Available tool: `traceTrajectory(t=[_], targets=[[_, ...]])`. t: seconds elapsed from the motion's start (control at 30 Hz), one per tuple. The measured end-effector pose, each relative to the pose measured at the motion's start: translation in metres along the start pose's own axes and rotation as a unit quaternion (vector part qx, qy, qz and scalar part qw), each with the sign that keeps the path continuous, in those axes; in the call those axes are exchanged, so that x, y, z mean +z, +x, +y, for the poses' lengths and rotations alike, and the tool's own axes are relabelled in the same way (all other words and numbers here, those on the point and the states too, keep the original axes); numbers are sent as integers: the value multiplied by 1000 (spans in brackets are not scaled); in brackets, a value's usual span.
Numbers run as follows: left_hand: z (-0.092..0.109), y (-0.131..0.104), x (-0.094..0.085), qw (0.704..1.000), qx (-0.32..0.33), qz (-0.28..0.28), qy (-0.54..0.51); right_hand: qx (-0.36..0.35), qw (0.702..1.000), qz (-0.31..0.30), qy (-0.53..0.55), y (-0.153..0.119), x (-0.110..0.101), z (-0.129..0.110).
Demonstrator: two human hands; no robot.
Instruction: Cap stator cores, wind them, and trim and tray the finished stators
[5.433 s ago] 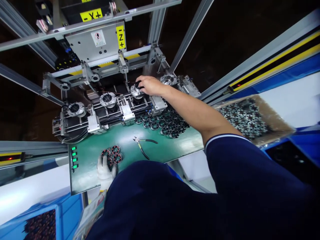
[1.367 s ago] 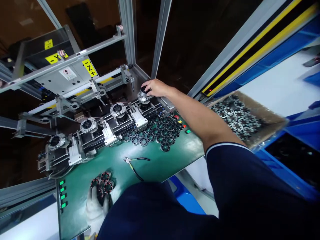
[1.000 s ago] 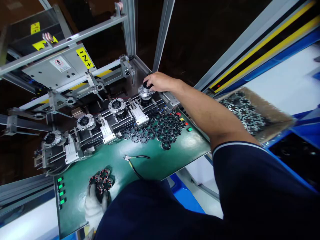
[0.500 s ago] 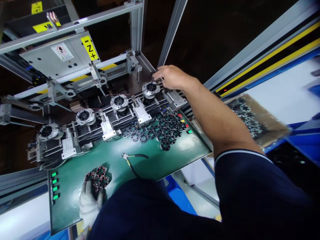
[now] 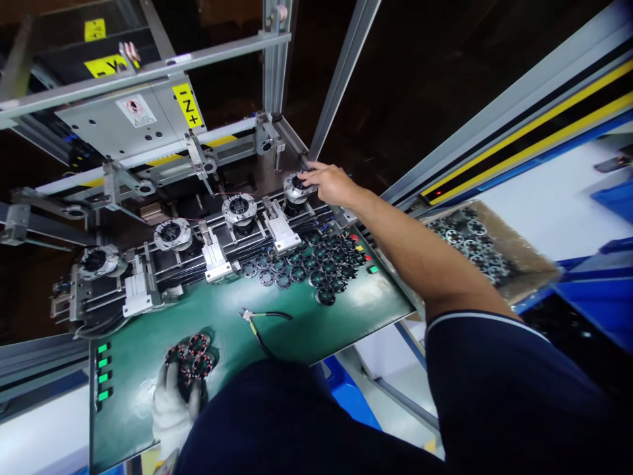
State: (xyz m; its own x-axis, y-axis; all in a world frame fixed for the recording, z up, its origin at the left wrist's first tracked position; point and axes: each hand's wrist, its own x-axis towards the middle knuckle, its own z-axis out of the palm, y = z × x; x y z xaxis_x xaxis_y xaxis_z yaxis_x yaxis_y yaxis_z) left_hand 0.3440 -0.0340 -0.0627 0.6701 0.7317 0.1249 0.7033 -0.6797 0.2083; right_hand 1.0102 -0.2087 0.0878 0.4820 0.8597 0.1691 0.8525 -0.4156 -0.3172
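My left hand (image 5: 171, 402), in a pale glove, rests at the near left of the green tabletop (image 5: 148, 330), its fingers and thumb around the nearest of several stators (image 5: 199, 344) with red and black windings. These sit bunched together, and my fingers partly hide the held one. My bare right hand (image 5: 330, 183) reaches to the rightmost round metal fixture (image 5: 297, 188), fingers stretched out over its right side. A dark core sits inside that fixture; my fingers cover part of it. Whether they press on the core or just the rim is unclear.
Three more fixtures, one a middle fixture (image 5: 239, 208), line the winding machine. Dark unwound stators (image 5: 324, 264) cluster at the right. Cutting pliers (image 5: 254, 319) lie in the middle. Green buttons (image 5: 103, 372) line the left edge. A cardboard box (image 5: 531, 264) of metal cores stands right.
My right hand has come down from the frame behind the rightmost fixture onto the fixture's right side. My left hand stays at the wound stators. The camera view has shifted slightly.
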Motion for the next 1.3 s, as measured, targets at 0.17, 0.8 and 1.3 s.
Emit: traceTrajectory(t=[0.17,0.8,1.3], targets=[[6,-1,0,999,22,17,-19,-66,997,9,-33,10,1,-50],[12,-3,17,997,22,77,-19,-240,961,-91,-103,74,40,-219],[22,-7,15,996,-17,76,-38,-270,957,49,-93,45,75,-281]])
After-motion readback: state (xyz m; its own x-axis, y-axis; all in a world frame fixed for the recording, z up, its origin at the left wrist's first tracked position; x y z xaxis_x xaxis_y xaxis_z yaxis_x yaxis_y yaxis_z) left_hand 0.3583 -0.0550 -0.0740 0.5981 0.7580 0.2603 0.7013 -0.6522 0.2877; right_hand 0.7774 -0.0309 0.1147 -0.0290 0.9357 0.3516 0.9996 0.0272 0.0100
